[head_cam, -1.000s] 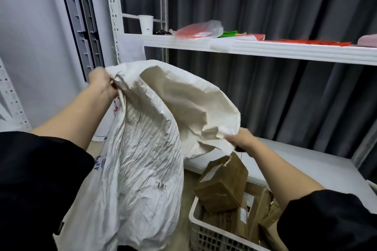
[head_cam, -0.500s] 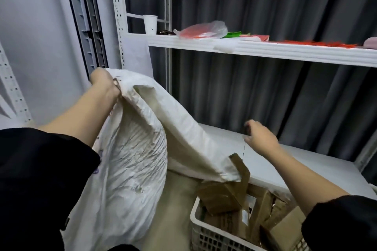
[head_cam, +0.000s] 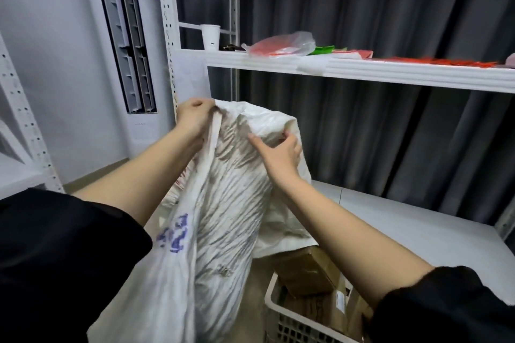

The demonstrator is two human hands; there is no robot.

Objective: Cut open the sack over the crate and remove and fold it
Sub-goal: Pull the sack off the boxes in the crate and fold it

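Head view, nearest first:

— Where's the sack point(head_cam: 223, 217)?

— Hanging in front of me, its lower edge beside the white crate point(head_cam: 274, 306) of cardboard boxes point(head_cam: 306, 273). My left hand point(head_cam: 193, 117) grips its top corner, fingers curled round the fabric.

— And the right?

— My right hand point(head_cam: 280, 154) pinches the top edge between thumb and fingers. Beyond it, a shelf point(head_cam: 390, 74).

Crinkled woven plastic sack point(head_cam: 228, 203), white plastic lattice crate point(head_cam: 281, 315), matt cardboard boxes point(head_cam: 306, 273)

Left hand point(head_cam: 195, 117) and right hand point(head_cam: 281, 152) pinch sack point(head_cam: 234, 203) top; crate point(head_cam: 274, 301) below right.
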